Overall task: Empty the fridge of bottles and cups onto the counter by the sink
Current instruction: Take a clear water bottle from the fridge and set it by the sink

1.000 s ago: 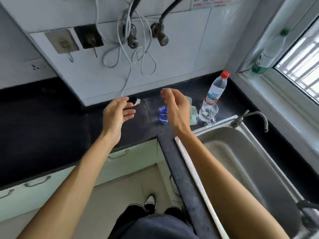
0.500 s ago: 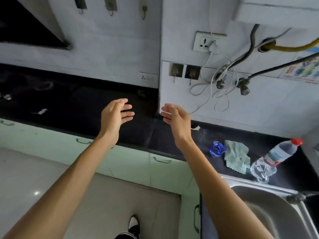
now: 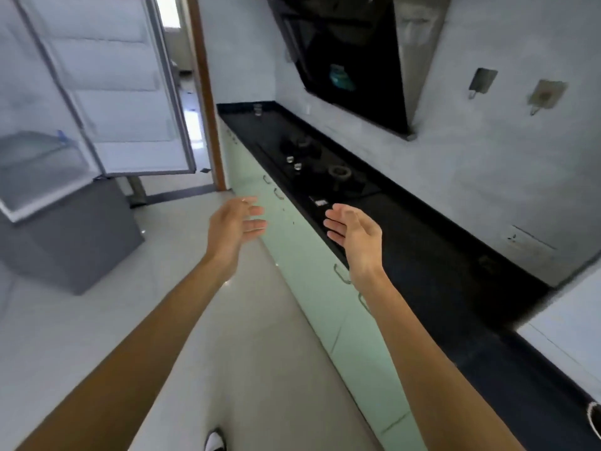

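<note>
Head view now swung from sink to open fridge (image 3: 65, 236), bottle and cloth gone from sight, left hand (image 3: 232, 229) and right hand (image 3: 356, 237) empty with fingers loosely apart, fridge well left of left hand, small glass (image 3: 257, 109) at far end of counter (image 3: 422, 252).

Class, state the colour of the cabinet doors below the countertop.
The cabinet doors are pale mint green, shown in the head view.

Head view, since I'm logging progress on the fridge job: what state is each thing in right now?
fridge door, swung open.
left hand, open, holding nothing.
right hand, open, holding nothing.
small glass, upright on the counter.
hob, no flame visible.
cabinet doors, closed.
</note>
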